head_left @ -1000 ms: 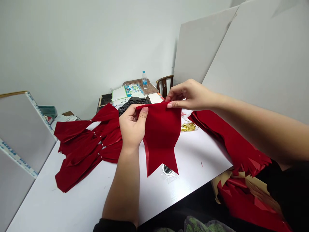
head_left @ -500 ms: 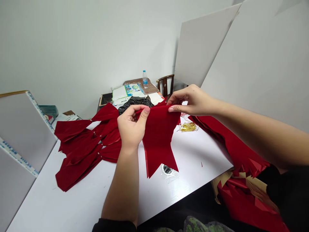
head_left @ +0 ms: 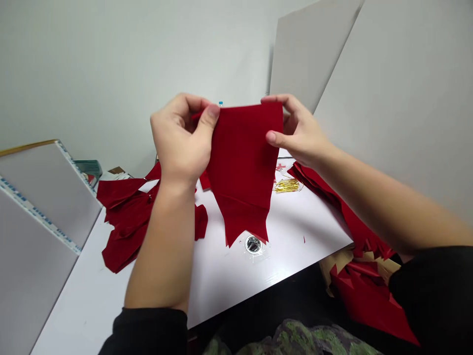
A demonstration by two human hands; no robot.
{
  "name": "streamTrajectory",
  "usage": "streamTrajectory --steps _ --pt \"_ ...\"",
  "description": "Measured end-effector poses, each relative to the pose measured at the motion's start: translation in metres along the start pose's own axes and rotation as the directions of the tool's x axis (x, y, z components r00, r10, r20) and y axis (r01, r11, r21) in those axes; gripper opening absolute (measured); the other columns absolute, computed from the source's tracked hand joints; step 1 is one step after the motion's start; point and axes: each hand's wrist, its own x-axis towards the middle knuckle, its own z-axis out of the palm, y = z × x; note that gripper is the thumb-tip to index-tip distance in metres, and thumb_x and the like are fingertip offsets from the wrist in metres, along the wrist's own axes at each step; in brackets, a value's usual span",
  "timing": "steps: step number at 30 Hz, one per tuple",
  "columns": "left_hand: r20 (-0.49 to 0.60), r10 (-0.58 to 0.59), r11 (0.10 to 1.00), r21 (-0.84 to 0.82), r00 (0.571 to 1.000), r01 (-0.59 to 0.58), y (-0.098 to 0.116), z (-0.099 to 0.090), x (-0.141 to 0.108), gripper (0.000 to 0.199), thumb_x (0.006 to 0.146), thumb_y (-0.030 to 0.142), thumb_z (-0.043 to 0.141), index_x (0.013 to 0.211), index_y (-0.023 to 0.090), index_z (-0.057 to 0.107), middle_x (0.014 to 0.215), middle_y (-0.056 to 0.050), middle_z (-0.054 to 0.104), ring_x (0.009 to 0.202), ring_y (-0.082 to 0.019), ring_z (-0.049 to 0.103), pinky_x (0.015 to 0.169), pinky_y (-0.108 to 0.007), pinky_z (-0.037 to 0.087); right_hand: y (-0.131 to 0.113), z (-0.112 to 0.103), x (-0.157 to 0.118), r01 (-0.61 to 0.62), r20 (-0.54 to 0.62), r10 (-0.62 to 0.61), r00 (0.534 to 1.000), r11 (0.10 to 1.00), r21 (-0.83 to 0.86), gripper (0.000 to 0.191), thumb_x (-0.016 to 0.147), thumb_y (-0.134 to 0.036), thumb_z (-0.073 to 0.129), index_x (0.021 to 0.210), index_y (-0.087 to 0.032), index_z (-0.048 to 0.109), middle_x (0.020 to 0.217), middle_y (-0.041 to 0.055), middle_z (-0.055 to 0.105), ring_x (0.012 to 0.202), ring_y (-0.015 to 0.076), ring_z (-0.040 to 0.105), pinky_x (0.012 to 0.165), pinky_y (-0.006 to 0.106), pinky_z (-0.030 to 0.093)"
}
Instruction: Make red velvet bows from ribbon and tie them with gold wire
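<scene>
A piece of red velvety fabric (head_left: 244, 158) hangs upright between my hands, above the white table (head_left: 229, 291). Its lower end narrows, then flares into notched points, and a second layer shows at the notch. My left hand (head_left: 185, 133) pinches the top left edge between thumb and fingers. At the upper right, my right hand (head_left: 297, 128) has its thumb on the front of the cloth and its fingers behind the edge. Left of the held piece lie red fabric bows (head_left: 129, 217) gathered at the middle, partly hidden by my left forearm.
Gold twist ties (head_left: 287, 186) lie right of the cloth. Stacked red fabric (head_left: 332, 207) lines the table's right side. A round metal grommet (head_left: 253, 244) sits near the front edge. Below right, a box (head_left: 334, 261) holds red cloth. White panels (head_left: 33, 197) stand left.
Both hands have risen, lifting the red fabric higher and spreading its top edge wider. The cloth now covers most of the bottle and the items behind it.
</scene>
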Motion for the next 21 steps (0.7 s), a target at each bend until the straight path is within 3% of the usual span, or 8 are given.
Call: streamTrajectory --steps 3,6,11,14,16,17,18,21 --pt "0.017 0.086 0.992 0.092 0.996 -0.087 0.011 0.005 0.032 0.025 0.086 0.034 0.083 0.084 0.014 0.068 0.074 0.007 0.067 0.073 -0.007 0.065 0.066 -0.021 0.051 0.033 0.022 -0.023 -0.060 0.034 0.052 0.998 0.961 0.269 0.104 0.061 -0.076 0.088 0.145 -0.027 0.051 0.130 0.0115 0.069 0.123 0.0303 0.066 0.098 0.042 0.060" --pt "-0.011 0.066 0.986 0.156 0.998 -0.064 0.013 0.006 0.058 0.019 0.092 0.026 0.078 0.088 0.012 0.066 0.077 0.007 0.065 0.074 -0.006 0.063 0.066 -0.022 0.049 0.063 0.054 -0.052 -0.184 0.161 0.125 0.979 0.881 0.436 0.081 0.064 -0.055 0.095 0.131 -0.022 0.063 0.133 0.0119 0.069 0.124 0.0299 0.067 0.105 0.042 0.058" --pt "-0.281 -0.046 0.974 0.202 0.959 0.106 -0.020 -0.022 0.073 0.017 0.097 0.000 0.063 0.083 0.009 0.062 0.067 0.008 0.053 0.064 -0.002 0.053 0.065 -0.021 0.043 0.095 0.082 -0.091 -0.447 0.379 0.283 0.881 0.762 0.469 0.052 0.070 -0.051 0.092 0.105 -0.017 0.073 0.104 0.0077 0.077 0.101 0.0245 0.074 0.091 0.036 0.062" --pt "-0.424 -0.102 0.975 0.139 0.900 0.176 -0.057 -0.061 0.053 0.017 0.100 0.014 0.063 0.083 0.012 0.063 0.067 0.008 0.053 0.072 -0.008 0.063 0.075 -0.028 0.047 0.107 0.071 -0.101 -0.538 0.425 0.359 0.831 0.709 0.455 0.047 0.068 -0.051 0.092 0.094 -0.017 0.072 0.095 0.0060 0.077 0.088 0.0207 0.074 0.080 0.032 0.061" --pt "-0.420 -0.192 0.970 0.058 0.887 0.237 -0.079 -0.090 0.025 0.016 0.091 0.026 0.078 0.085 0.016 0.067 0.070 0.006 0.063 0.073 -0.011 0.064 0.076 -0.034 0.050 0.116 0.057 -0.106 -0.555 0.404 0.398 0.824 0.710 0.433 0.047 0.068 -0.051 0.093 0.088 -0.016 0.069 0.090 0.0054 0.076 0.079 0.0178 0.071 0.072 0.028 0.059" --pt "-0.459 -0.233 0.957 0.049 0.857 0.287 -0.087 -0.103 0.007 0.020 0.085 0.030 0.083 0.083 0.018 0.068 0.069 0.006 0.064 0.071 -0.011 0.062 0.074 -0.035 0.051 0.121 0.049 -0.107 -0.562 0.398 0.412 0.819 0.716 0.414 0.047 0.068 -0.051 0.092 0.086 -0.016 0.067 0.088 0.0053 0.075 0.076 0.0164 0.070 0.069 0.027 0.056" --pt "-0.561 -0.271 0.934 0.042 0.782 0.354 -0.093 -0.114 -0.012 0.027 0.077 0.034 0.089 0.076 0.019 0.067 0.060 0.006 0.060 0.062 -0.011 0.056 0.068 -0.035 0.050 0.126 0.041 -0.109 -0.568 0.395 0.426 0.814 0.725 0.389 0.048 0.068 -0.052 0.092 0.085 -0.015 0.066 0.086 0.0050 0.074 0.073 0.0153 0.068 0.066 0.026 0.054" --pt "-0.503 -0.464 0.836 0.023 0.729 0.548 -0.095 -0.140 -0.076 0.032 0.064 0.041 0.095 0.084 0.025 0.074 0.061 0.006 0.063 0.063 -0.012 0.055 0.064 -0.034 0.051 0.142 0.021 -0.111 -0.562 0.355 0.464 0.812 0.787 0.254 0.050 0.069 -0.056 0.089 0.085 -0.015 0.065 0.072 0.0019 0.067 0.062 0.0113 0.059 0.057 0.023 0.043"
